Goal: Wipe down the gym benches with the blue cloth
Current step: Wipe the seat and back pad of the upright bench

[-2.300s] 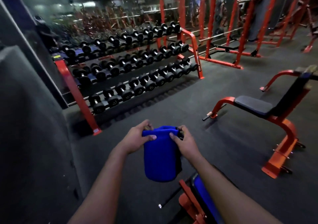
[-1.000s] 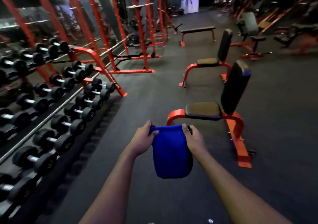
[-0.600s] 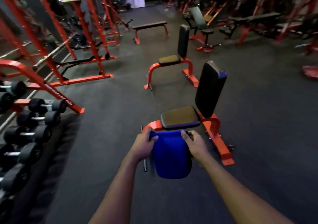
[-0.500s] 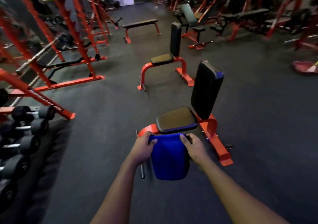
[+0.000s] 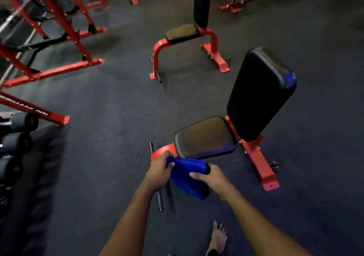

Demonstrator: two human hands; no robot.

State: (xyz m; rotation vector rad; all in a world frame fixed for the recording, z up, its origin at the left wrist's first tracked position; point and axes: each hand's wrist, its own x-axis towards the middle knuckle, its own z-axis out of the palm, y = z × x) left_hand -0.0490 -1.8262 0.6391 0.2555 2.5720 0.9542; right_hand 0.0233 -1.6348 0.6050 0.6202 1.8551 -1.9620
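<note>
A folded blue cloth (image 5: 187,179) hangs between my hands just in front of the nearest bench. My left hand (image 5: 160,172) grips its left top corner and my right hand (image 5: 209,178) grips its right top edge. The nearest bench has a dark seat pad (image 5: 204,136), an upright black back pad (image 5: 260,92) and a red frame (image 5: 258,163). The cloth is close to the seat's front edge, not touching it. A second bench of the same kind (image 5: 183,33) stands farther back.
Red rack frames (image 5: 59,23) stand at the left, with dumbbells (image 5: 17,137) at the left edge. A black bar (image 5: 159,198) sticks out from the bench's front foot. My bare foot (image 5: 218,238) is on the dark rubber floor. More red machines line the top.
I turned from the dumbbell rack and walked up to the nearest bench, which now lies right before me. The cloth has stayed held in both hands and now hangs lower, near the seat's front.
</note>
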